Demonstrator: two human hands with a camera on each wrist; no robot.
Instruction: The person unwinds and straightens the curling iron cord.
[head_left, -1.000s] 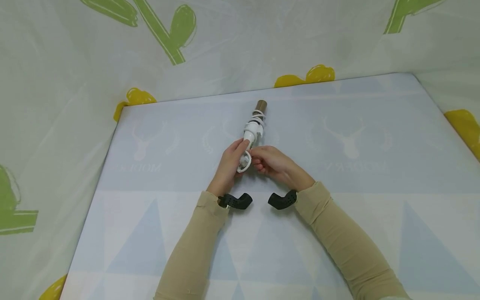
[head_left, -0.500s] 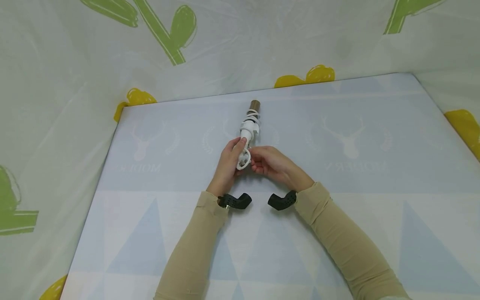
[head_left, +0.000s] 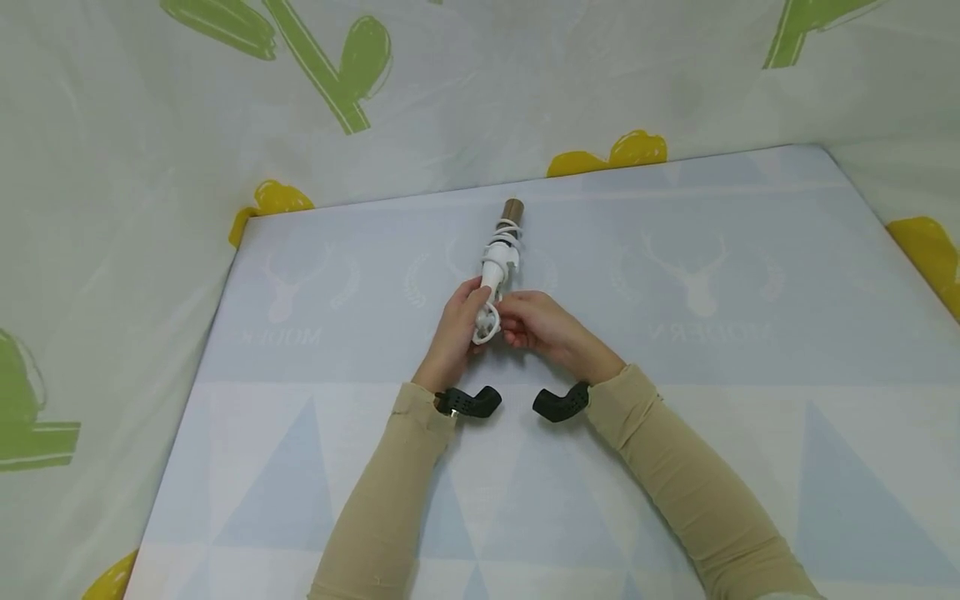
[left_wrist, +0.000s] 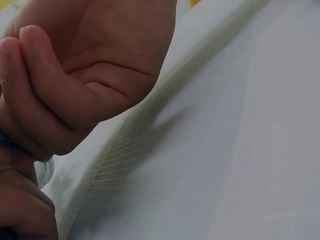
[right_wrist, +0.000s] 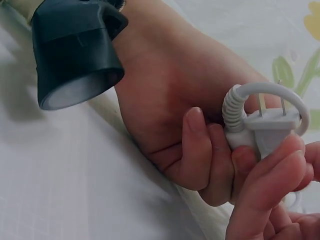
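Observation:
A hair curling iron with a brown barrel [head_left: 512, 210] and a white handle [head_left: 492, 272] points away from me, its white cord [head_left: 507, 237] wound round the barrel and upper handle. My left hand [head_left: 450, 329] grips the handle's near end, thumb along the top. Close on its right, my right hand [head_left: 547, 327] has curled fingers, and its fingertips pinch the body of the white two-prong plug [right_wrist: 274, 122]. From the handle end a cord loop [right_wrist: 285, 90] arches past the plug's prongs. In the left wrist view the curled right hand [left_wrist: 95, 65] covers most of the iron.
A table with a pale blue and white patterned cover [head_left: 712, 458] lies under the hands. Behind it hangs a light cloth [head_left: 480, 100] with green and yellow plant prints. Black wrist cameras [head_left: 478, 402] jut inward from both wrists.
The curling iron's barrel end has swung slightly left, mostly in the first half second. Both hands keep nearly the same place, and the cord loop by the left thumb has shifted a little.

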